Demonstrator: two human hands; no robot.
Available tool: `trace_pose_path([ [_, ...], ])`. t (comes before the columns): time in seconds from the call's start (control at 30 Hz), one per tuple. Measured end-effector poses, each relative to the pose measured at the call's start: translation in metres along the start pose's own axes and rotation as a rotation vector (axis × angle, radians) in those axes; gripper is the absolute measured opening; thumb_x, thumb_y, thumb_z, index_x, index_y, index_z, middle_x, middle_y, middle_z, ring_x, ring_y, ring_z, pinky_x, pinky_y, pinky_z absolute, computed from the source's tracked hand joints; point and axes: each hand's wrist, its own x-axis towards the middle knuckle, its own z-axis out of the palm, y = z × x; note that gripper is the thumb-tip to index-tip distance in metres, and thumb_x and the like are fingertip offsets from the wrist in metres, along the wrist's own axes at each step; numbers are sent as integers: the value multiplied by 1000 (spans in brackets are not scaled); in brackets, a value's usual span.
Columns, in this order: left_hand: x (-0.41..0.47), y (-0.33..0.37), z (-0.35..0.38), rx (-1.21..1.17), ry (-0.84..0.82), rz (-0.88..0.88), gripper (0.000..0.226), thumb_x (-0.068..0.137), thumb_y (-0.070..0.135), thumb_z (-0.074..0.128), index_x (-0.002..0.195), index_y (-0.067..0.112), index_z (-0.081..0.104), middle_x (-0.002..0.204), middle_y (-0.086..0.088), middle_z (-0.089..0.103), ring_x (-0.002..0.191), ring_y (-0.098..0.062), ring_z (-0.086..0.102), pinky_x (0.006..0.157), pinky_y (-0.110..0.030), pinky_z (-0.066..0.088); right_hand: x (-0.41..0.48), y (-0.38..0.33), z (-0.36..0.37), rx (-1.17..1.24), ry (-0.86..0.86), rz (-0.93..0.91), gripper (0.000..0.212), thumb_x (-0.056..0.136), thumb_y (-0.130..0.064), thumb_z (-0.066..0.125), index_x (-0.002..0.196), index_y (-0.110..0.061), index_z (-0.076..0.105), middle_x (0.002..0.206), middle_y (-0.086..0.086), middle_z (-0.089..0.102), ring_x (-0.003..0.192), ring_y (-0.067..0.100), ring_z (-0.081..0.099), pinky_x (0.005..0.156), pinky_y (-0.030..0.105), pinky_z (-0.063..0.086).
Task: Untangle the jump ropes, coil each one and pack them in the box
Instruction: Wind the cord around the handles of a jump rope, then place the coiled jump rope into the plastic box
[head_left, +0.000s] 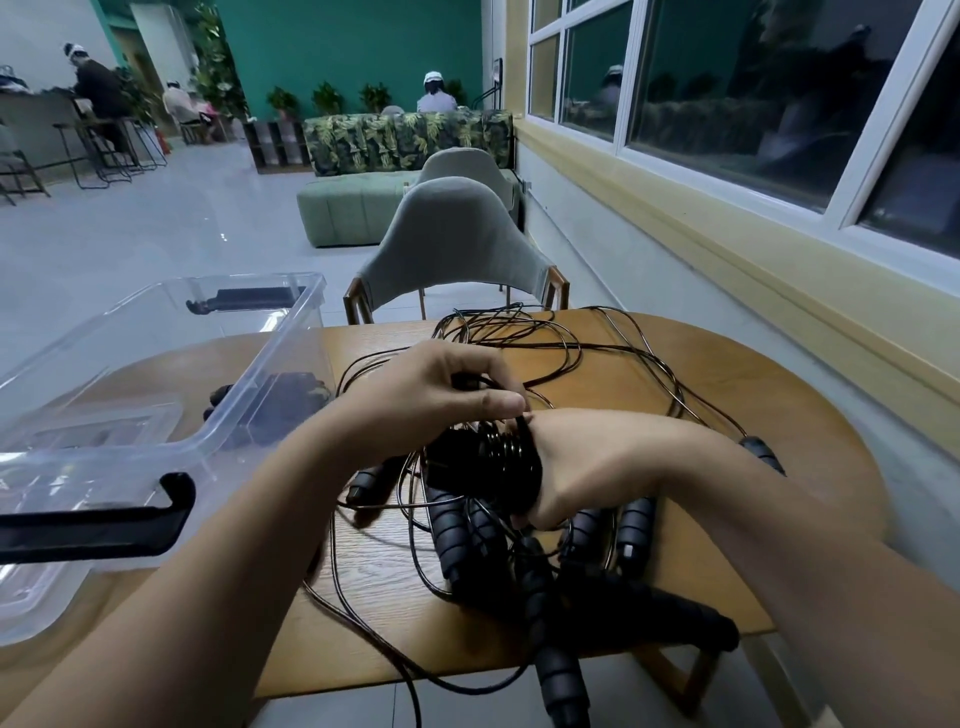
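My right hand (587, 467) grips the coiled black jump rope bundle (488, 460). Left hand (436, 395) pinches a thin black cord (470, 381) just above it. Clear plastic box (270, 364) sits left.

Grey chair (452, 244) behind wooden table (779, 405), leaf-print sofa (405, 137) beyond, windows (727, 78) alongside.

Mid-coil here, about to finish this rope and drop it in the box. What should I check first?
1. Right hand grips the coiled rope: ok.
2. Left hand pinches the loose cord: ok.
3. Loose cord free of the other ropes: not ok, loops cross on the table.
4. Clear plastic box open: ok.
5. Room in the box: cannot tell; a dark bundle shows through its wall.
6. Handles safely on the table: not ok, one overhanging handle sticks past the near edge.
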Motion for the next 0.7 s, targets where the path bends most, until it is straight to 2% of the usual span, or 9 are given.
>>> trace_pose_path([
  [0.13,-1,-16,-11,-374,-74,-77,21,98,11,64,108,-7,68,99,-11,74,92,-17,70,84,-26,56,-12,-5,-6,134,31,-118,28,83,-9,82,100,-4,60,86,18,66,73,35,61,63,49,50],
  [0.2,1,-20,-9,-491,-81,-65,18,98,6,61,109,-8,63,100,-9,73,89,-16,71,79,-26,58,-17,-5,-10,226,113,-154,28,85,-11,85,104,-7,64,93,17,72,84,40,70,70,49,56],
  [0.27,2,-24,-7,-539,-65,-26,12,91,2,64,102,0,68,92,-3,73,81,-11,70,72,-22,58,-22,-5,-14,348,172,-171,29,86,-11,88,106,-5,68,94,19,75,86,41,73,73,46,58],
  [0.37,3,-25,-2,-461,82,-2,33,83,-4,59,74,24,75,73,6,67,69,-3,64,64,-16,52,-26,-2,-23,550,253,-180,33,84,-6,89,111,-3,71,95,21,76,78,31,73,74,47,58],
  [0.47,11,-29,12,-533,273,-7,9,87,4,68,91,7,76,90,-13,72,89,-23,67,82,-34,56,-19,1,-23,725,348,-201,44,83,-4,87,120,4,64,92,20,75,74,28,70,65,42,56],
  [0.53,16,-31,26,-547,405,3,19,93,10,74,107,-2,74,108,-25,74,102,-37,68,96,-52,53,-10,3,-21,855,434,-192,57,80,-6,87,126,5,55,94,22,76,75,32,70,58,37,56],
  [0.57,17,-29,33,-532,469,-3,19,96,12,74,110,1,75,111,-25,75,103,-37,69,97,-53,52,-5,4,-20,904,478,-188,64,78,-9,88,128,3,50,94,24,76,74,34,71,55,35,55],
  [0.63,15,-26,41,-456,577,-9,13,101,17,69,108,11,79,102,-13,79,93,-21,72,89,-38,57,3,3,-17,976,551,-192,72,75,-12,89,130,-4,43,91,23,77,71,36,71,51,35,55],
  [0.7,10,-22,45,-410,623,-30,17,106,15,63,109,15,79,92,3,79,79,-4,68,74,-19,51,11,1,-14,1011,625,-188,77,73,-15,89,131,-9,39,89,21,77,67,34,70,50,36,55],
])
